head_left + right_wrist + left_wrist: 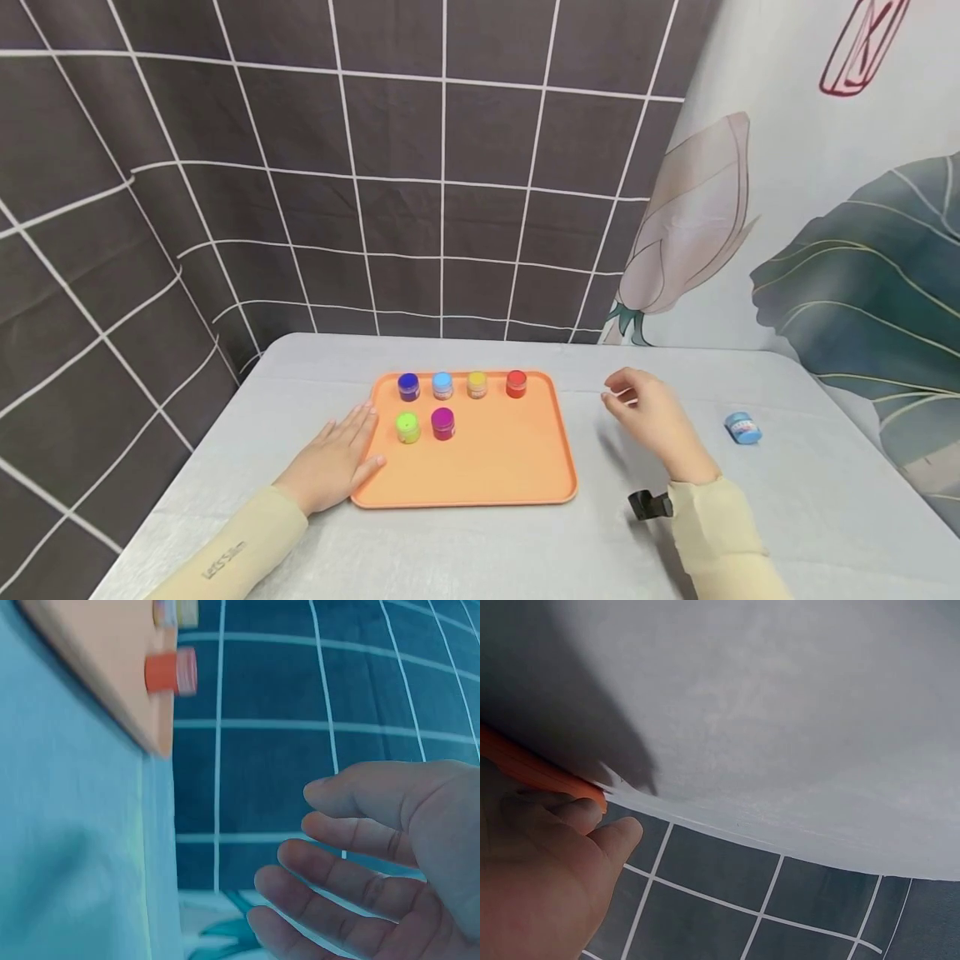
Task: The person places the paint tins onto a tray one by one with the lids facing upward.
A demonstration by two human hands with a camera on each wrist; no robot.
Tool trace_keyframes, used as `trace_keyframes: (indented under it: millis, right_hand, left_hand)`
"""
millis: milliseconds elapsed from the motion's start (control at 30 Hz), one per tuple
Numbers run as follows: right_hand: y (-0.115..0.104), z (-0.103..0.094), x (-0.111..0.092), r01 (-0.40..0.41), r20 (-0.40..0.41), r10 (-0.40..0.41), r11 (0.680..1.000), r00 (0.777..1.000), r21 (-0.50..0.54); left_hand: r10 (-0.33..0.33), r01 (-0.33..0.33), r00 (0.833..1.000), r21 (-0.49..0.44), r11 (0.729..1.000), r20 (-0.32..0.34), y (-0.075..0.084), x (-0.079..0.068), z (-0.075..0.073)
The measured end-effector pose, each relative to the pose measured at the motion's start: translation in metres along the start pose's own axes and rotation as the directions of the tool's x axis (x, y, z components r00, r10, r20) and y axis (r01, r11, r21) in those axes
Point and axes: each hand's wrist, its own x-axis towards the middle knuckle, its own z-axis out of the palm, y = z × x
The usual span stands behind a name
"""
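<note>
An orange tray (495, 467) lies on the table with several small lidded jars on it. Along its far side stand a dark blue jar (408, 387), a light blue jar (442, 386), a yellow jar (477, 385) and a red jar (516, 384). Closer in are a lime green jar (408, 427) and a purple jar (443, 423). My left hand (333, 458) rests on the tray's left edge, fingers extended. To the tray's right, my right hand (652, 421) hovers over the table, fingers loosely bent with nothing between them. Beyond it another blue jar (745, 427) lies tipped on its side.
A pale cloth covers the table (480, 550). Behind it hangs a dark curtain (397, 217) with a white grid, and at the right a white curtain (772, 100) with leaf and bud prints. A black strap piece (649, 505) sticks out at the right cuff.
</note>
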Motion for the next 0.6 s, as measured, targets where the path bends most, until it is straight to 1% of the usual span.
trace_keyframes:
  millis: [167, 367, 467, 600]
  right_hand:
    - [0.015, -0.015, -0.001, -0.076, -0.073, 0.073, 0.996, 0.995, -0.048]
    - [0.038, -0.03, -0.006, -0.156, -0.154, 0.142, 0.984, 0.978, -0.085]
    - [0.05, -0.035, -0.01, -0.196, -0.204, 0.172, 0.975, 0.964, -0.106]
    - [0.065, -0.041, -0.017, -0.278, -0.267, 0.235, 0.951, 0.935, -0.136]
  left_hand:
    - [-0.003, 0.003, 1.0, -0.002, 1.0, 0.0, 0.0, 0.001, 0.0]
    - [-0.008, 0.008, 1.0, -0.002, 1.0, -0.001, -0.001, 0.001, 0.0]
    - [-0.009, 0.009, 1.0, 0.002, 1.0, 0.002, -0.002, 0.001, 0.001]
    - [-0.009, 0.009, 1.0, 0.0, 1.0, 0.005, -0.002, 0.0, 0.002]
